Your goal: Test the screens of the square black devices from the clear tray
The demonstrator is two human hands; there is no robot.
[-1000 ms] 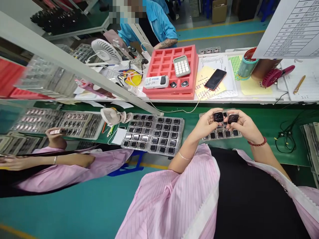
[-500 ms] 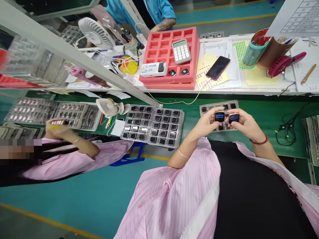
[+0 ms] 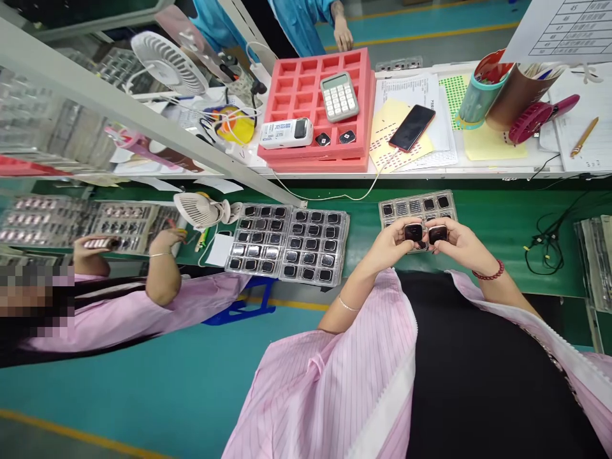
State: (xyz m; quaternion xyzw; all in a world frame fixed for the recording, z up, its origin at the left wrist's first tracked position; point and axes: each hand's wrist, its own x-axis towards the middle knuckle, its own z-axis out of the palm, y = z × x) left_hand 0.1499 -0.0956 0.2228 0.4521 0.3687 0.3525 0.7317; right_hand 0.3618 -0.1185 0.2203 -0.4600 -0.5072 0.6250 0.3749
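Between the thumb and fingers of my left hand [image 3: 391,242] is a small square watch body [image 3: 413,233] with a dark screen, no strap on it. My right hand [image 3: 459,245] grips a second watch body [image 3: 437,235] of the same kind, its screen dark as well. The two are held side by side, a small gap between them. Both hands are over the near part of a clear plastic tray [image 3: 415,206], partly hiding it. Dark square watch bodies lie in some of its pockets; two pockets in its far row hold none.
Left along the green bench [image 3: 366,236] lie two trays [image 3: 313,245] of watch bodies, beside a small white fan [image 3: 198,210]. A pink foam tray [image 3: 287,95], calculator [image 3: 339,97] and phone [image 3: 413,129] occupy the shelf. A co-worker [image 3: 162,255] works at left. Black cables [image 3: 549,248] lie right.
Both watch screens have gone from lit with blue lines to dark. My hands are slightly lower and nearer me. The left co-worker's hands have moved apart; across the shelf, a person's hand has come into view.
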